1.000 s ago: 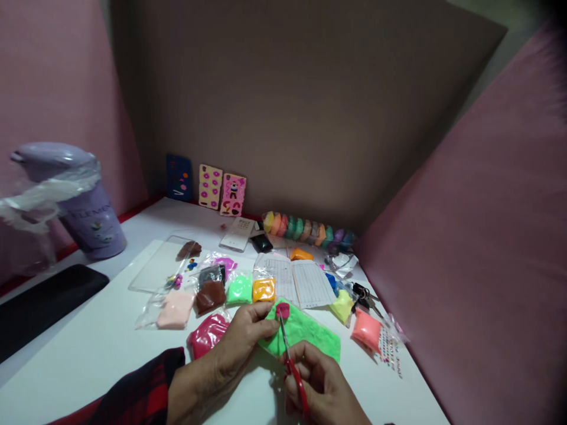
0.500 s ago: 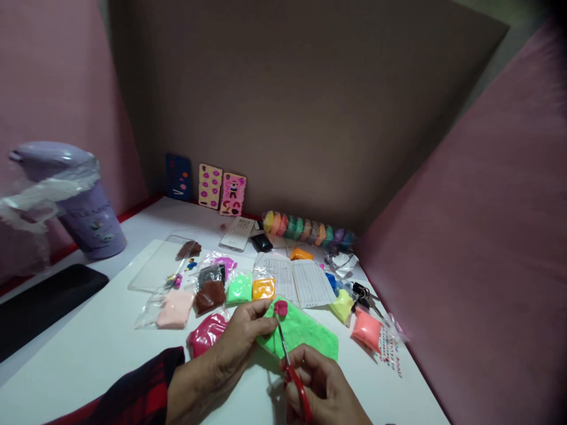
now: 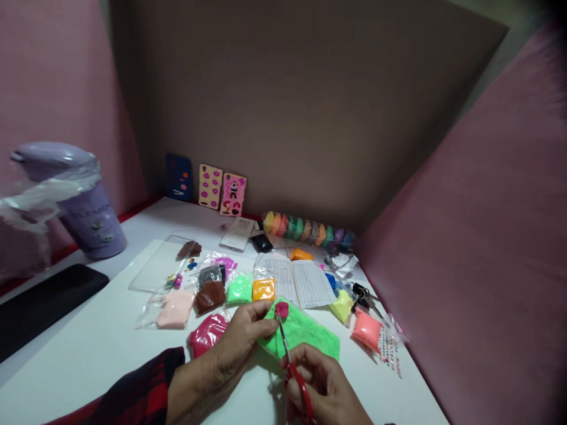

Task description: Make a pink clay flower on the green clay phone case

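Observation:
My left hand [image 3: 241, 336] grips the left end of a flat piece covered in bright green clay [image 3: 310, 335], its thumb lying on top. A small dark-pink clay shape [image 3: 282, 309] sits on the green surface near that end. My right hand [image 3: 321, 383] holds red-handled scissors [image 3: 299, 383] by the handles. The scissors' tips touch or hover right at the pink shape's lower edge; I cannot tell which. Beside my left wrist lies a packet of dark-pink clay [image 3: 208, 334].
Bagged clay in green [image 3: 240, 289], orange [image 3: 264, 289], brown [image 3: 209, 296] and peach [image 3: 176, 309] lies beyond my hands, with an open notebook [image 3: 312, 283] behind. Keys [image 3: 365, 293] and a coral packet [image 3: 367, 329] lie right. A purple bin [image 3: 91, 212] stands left; decorated phone cases [image 3: 210, 186] lean on the wall.
The green piece has shifted very slightly to the right. The scissors' tips stay at the pink shape, and both hands keep their hold.

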Tool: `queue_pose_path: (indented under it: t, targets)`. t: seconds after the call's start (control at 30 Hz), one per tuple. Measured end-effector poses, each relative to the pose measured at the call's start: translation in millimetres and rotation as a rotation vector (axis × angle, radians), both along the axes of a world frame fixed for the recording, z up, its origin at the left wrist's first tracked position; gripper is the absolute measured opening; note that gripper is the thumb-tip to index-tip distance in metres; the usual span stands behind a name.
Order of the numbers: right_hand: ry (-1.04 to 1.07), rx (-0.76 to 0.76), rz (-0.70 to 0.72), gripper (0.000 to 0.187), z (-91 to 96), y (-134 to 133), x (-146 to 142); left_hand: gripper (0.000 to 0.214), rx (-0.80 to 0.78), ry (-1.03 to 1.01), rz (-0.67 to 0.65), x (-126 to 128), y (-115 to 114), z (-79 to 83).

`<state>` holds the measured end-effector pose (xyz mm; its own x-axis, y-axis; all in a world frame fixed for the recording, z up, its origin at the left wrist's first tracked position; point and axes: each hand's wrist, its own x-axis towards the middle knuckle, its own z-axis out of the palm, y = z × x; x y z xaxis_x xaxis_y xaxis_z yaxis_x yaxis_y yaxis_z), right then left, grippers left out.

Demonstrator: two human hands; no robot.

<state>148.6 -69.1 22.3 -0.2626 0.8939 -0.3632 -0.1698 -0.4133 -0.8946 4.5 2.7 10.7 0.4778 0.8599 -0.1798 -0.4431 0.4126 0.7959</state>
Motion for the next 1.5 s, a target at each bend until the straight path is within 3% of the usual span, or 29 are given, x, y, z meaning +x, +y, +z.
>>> queue_pose_path:
  t: [0.17,0.23,0.3,0.4,0.5,0.73,0.87,1.0,1.17,1.33,1.5]
  targets:
    - [-0.137,0.166,-0.213,0.042,3.8,-6,22,0.025,-0.035,-0.042,0.009,1,0,0.5]
    - [-0.315,0.326,-0.354,0.037,8.0,-4,41,0.027,-0.054,-0.045,0.010,1,0,0.0]
    - [-0.537,0.581,-0.465,0.031,10.4,2,62,0.027,-0.063,-0.036,0.021,0,2,-1.1]
    - [-0.863,0.854,-0.445,0.028,8.7,15,86,0.020,-0.051,-0.026,0.043,-1,3,-2.3]
    - [-1.012,0.963,-0.374,0.029,4.9,21,91,0.012,-0.034,-0.019,0.039,-2,2,-1.1]
    - [-0.788,0.791,-0.344,0.028,6.2,6,73,0.014,-0.053,-0.024,0.036,-2,1,3.0]
    - [-0.813,0.709,-0.295,0.022,3.8,11,73,0.013,-0.047,-0.015,0.041,-2,1,1.9]
    - [-0.963,0.774,-0.310,0.014,-1.8,22,81,0.018,-0.069,-0.025,0.015,-3,1,3.4]
    - [-1.139,0.949,-0.283,0.019,-9.1,28,89,0.025,-0.095,-0.074,0.003,-5,-3,7.2]
    - [-1.065,0.848,-0.269,0.018,-9.5,27,86,0.041,-0.163,-0.091,0.023,-7,-4,2.4]
    - [-1.015,0.794,-0.281,0.019,-9.1,23,82,0.043,-0.202,-0.091,0.017,-7,-2,-0.1]
